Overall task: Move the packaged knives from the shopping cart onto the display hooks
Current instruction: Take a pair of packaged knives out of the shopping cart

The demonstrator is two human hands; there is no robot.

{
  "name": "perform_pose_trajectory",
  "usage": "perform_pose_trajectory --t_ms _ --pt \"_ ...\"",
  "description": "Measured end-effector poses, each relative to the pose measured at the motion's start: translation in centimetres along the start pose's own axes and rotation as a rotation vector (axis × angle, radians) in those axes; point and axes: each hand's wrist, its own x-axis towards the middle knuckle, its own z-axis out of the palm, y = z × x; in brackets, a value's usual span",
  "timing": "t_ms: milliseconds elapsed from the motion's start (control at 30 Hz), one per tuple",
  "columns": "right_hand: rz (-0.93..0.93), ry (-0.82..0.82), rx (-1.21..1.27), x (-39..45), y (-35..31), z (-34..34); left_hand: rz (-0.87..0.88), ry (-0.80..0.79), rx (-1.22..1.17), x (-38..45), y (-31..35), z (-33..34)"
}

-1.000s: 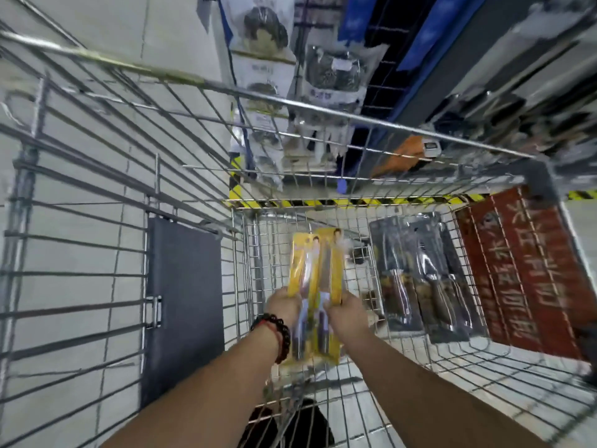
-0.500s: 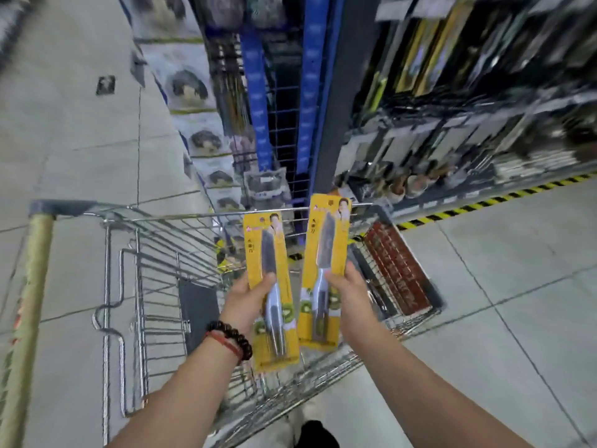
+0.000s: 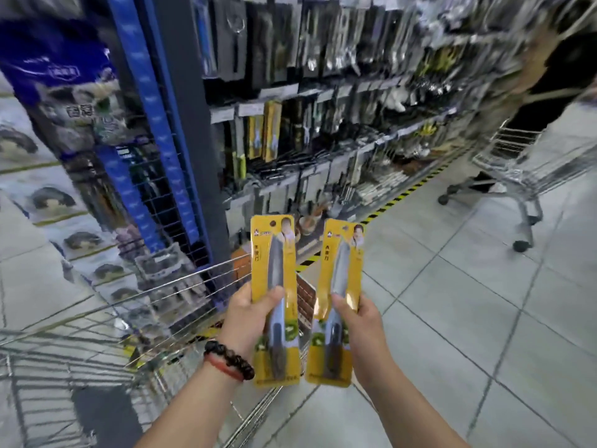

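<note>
Plainly, each hand (image 3: 245, 315) (image 3: 363, 321) round one yellow knife pack (image 3: 273, 253) (image 3: 342, 253); display hooks blurred.

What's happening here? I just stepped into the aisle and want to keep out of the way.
A person is restocking knives. The left hand grips one yellow carded knife pack and the right hand grips a second yellow carded knife pack, both held upright and slightly apart above the silver wire shopping cart. Neither pack is hung yet; the display rack of hanging knife packs stands ahead, out of contact. Another wire cart is parked further down the aisle.
</note>
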Motion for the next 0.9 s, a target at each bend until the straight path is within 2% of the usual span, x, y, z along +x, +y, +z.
perform_pose_trajectory --t_ms 367,567,700,900 --pt "-0.126 -0.027 0.019 7.1 -5.7 -14.9 0.093 -0.054 0.041 2.7 2.5 17.9" --pt "-0.142 -0.054 -0.002 13.0 -8.3 -21.8 0.166 -0.004 0.034 5.5 4.3 26.6" --pt "-0.152 -0.093 0.007 17.8 -9.8 -23.4 0.198 0.016 0.068 8.2 4.8 30.0" --pt "-0.148 -0.163 -0.015 27.1 -11.7 -22.6 0.312 0.052 0.117 15.6 5.5 32.4"
